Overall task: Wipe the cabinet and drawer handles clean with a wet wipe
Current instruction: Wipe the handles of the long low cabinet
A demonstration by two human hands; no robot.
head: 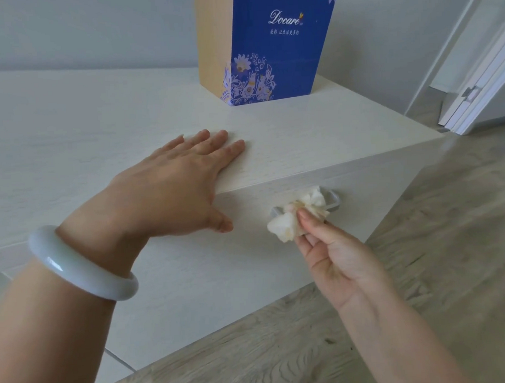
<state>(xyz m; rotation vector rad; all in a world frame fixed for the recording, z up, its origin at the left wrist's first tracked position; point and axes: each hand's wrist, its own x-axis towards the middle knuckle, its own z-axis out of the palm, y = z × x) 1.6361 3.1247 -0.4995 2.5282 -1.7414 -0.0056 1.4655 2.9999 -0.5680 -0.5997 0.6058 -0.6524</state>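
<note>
Head view, looking down over a low white cabinet [97,117]. The right hand [332,254] pinches a crumpled wet wipe [297,218] between thumb and fingertips, the fingers curled round it from below; the wipe is bunched over the middle of the drawer handle [334,200], touching it and hiding its centre; only the two ends of the grey bar show, one near the wipe's lower-left lobe, the other beyond its upper right. The handle sits on the drawer front [191,275], just under the front edge of the cabinet top and towards the cabinet's right corner; its long axis runs along that front edge, rising from lower left to upper right in this view. The left hand [173,183] lies flat, fingers straight, on the cabinet top at its front edge, the thumb hanging over onto the drawer front; it holds nothing and appears to steady the cabinet; a pale bangle [80,262] circles its wrist. The right hand is plainly the nearer to the handle and already on it; the wiping stroke would probably run along the bar's axis, towards either exposed end. A blue printed bag [279,45] stands on the top near its back edge, well apart from both hands.
</note>
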